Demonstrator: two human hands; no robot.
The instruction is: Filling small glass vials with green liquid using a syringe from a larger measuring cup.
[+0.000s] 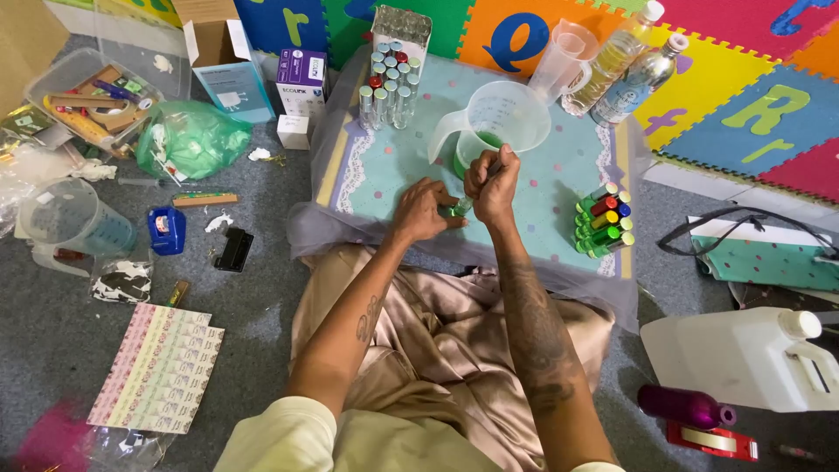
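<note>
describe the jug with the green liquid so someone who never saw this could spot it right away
Start at the low table with the pale blue dotted cloth in the middle of the floor. Just beyond the person's two hands, near its centre, stands a clear plastic measuring jug with its spout pointing left. Unlike the empty clear jug behind it, at the table's far edge, this one holds green liquid at the bottom.

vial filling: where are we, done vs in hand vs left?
Done: a batch of capped vials with coloured caps lies at the table's right edge. In hand: the left hand steadies a small vial with green contents on the table, the right hand working above it. Left: a cluster of clear upright vials stands at the far left, and the measuring jug holds green liquid.
</note>
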